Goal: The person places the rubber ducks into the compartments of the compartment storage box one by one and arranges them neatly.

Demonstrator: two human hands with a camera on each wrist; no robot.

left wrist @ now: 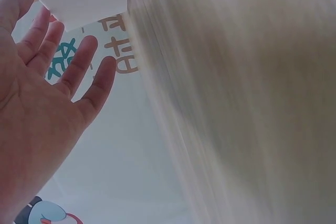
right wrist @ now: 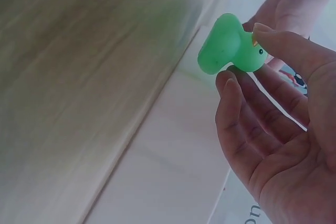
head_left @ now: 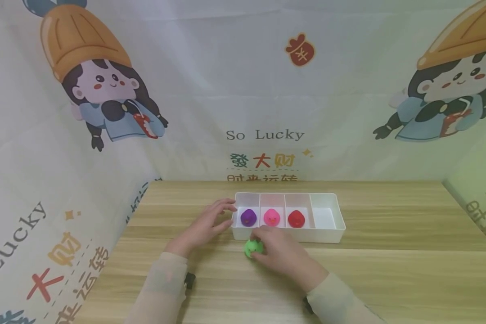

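Observation:
A green toy duck point(head_left: 252, 248) is pinched between the thumb and fingertips of my right hand point(head_left: 285, 252), in front of the white divided tray point(head_left: 283, 235). In the right wrist view the thumb lies at the beak of the green duck point(right wrist: 226, 48), its flat base turned toward the table. Whether the base touches the table I cannot tell. My left hand point(head_left: 206, 225) rests its thumb and fingertips at the tray's left end, fingers loosely extended. Inside the tray sit a purple duck point(head_left: 249, 218), a pink duck point(head_left: 272, 218) and a red duck point(head_left: 296, 219), each in its own compartment.
The tray's rightmost compartment point(head_left: 324, 218) holds no duck. Beneath everything is a wood-grain table point(head_left: 397, 261). A white printed cloth point(head_left: 210, 81) hangs behind the table's back edge and along its sides.

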